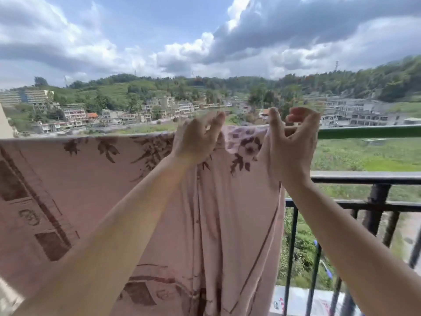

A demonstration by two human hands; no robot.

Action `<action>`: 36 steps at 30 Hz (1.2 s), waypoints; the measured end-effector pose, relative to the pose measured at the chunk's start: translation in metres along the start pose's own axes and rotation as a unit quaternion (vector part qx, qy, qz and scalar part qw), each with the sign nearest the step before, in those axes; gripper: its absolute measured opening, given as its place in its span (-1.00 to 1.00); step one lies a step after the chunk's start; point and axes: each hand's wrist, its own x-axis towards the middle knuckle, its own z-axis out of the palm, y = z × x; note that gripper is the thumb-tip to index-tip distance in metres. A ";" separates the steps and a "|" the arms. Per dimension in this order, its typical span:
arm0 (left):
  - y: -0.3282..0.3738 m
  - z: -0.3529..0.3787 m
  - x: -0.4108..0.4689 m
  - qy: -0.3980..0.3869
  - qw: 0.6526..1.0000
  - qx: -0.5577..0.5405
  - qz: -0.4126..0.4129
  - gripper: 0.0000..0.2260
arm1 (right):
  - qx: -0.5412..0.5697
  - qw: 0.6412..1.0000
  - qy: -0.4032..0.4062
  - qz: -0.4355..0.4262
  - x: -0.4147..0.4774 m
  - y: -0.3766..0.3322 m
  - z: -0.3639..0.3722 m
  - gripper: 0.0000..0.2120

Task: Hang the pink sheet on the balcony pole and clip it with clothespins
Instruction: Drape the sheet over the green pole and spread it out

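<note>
Evidently the pink sheet point(79, 179) is draped over the green pole point(369, 131). It is spread flat to the left and bunched into folds near its right edge, so the hanging is judged nearly done and the spreading in hand. The bunched top appears to be gripped at the pole by the curled fingers of the left hand point(196, 142). The sheet's edge is pinched between thumb and curled fingers of the right hand point(293, 142). Next, the folds are to be drawn rightward along the bare pole, then clipped. No clothespins are seen. The sheet's far side and lower hem are hidden, and the fingertips are blurred.
</note>
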 end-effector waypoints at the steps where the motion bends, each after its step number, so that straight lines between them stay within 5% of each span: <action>1: -0.004 0.012 -0.011 0.002 0.996 0.093 0.018 -0.58 | -0.001 1.000 -0.020 0.021 -0.013 0.006 -0.006 -0.65; 4: -0.007 0.027 -0.020 0.062 0.987 0.149 0.015 -0.56 | 0.063 0.973 -0.121 0.184 -0.035 0.026 -0.014 -0.56; 7: 0.002 0.027 -0.012 0.079 0.992 0.102 0.014 -0.68 | 0.154 0.876 -0.273 0.366 -0.028 0.033 -0.021 -0.42; 9: 0.010 0.023 -0.005 0.071 0.994 0.078 0.011 -0.70 | 0.165 0.844 -0.327 0.391 -0.015 0.027 -0.031 -0.50; 12: 0.029 0.019 0.021 0.047 0.997 0.057 -0.023 -0.73 | 0.145 0.888 -0.305 0.312 0.013 0.015 -0.047 -0.67; 16: 0.085 0.027 0.057 0.116 0.992 0.034 0.045 -0.78 | 0.137 0.980 -0.086 0.118 0.061 0.014 -0.077 -0.74; 18: 0.112 0.038 0.056 0.144 0.986 -0.015 0.077 -0.78 | 0.129 0.988 -0.007 0.089 0.074 0.018 -0.093 -0.71; 22: 0.137 0.095 0.023 -0.009 0.998 0.018 0.066 -0.73 | 0.095 0.973 -0.056 0.202 0.066 0.063 -0.143 -0.72; 25: 0.138 0.117 0.010 0.042 0.998 0.022 0.053 -0.71 | 0.079 0.956 -0.114 0.257 0.055 0.090 -0.169 -0.70; 29: 0.169 0.124 0.024 0.063 0.996 -0.031 0.050 -0.72 | 0.231 0.863 -0.263 0.364 0.067 0.087 -0.194 -0.47; 31: 0.194 0.129 0.036 0.066 0.995 -0.052 0.061 -0.72 | 0.229 0.849 -0.311 0.360 0.076 0.089 -0.215 -0.42; 33: 0.222 0.134 0.048 0.060 0.993 -0.068 0.075 -0.72 | 0.176 0.874 -0.307 0.334 0.091 0.091 -0.240 -0.51; 36: 0.272 0.140 0.065 0.076 0.986 -0.104 0.107 -0.74 | 0.029 0.976 -0.108 0.189 0.123 0.093 -0.277 -0.49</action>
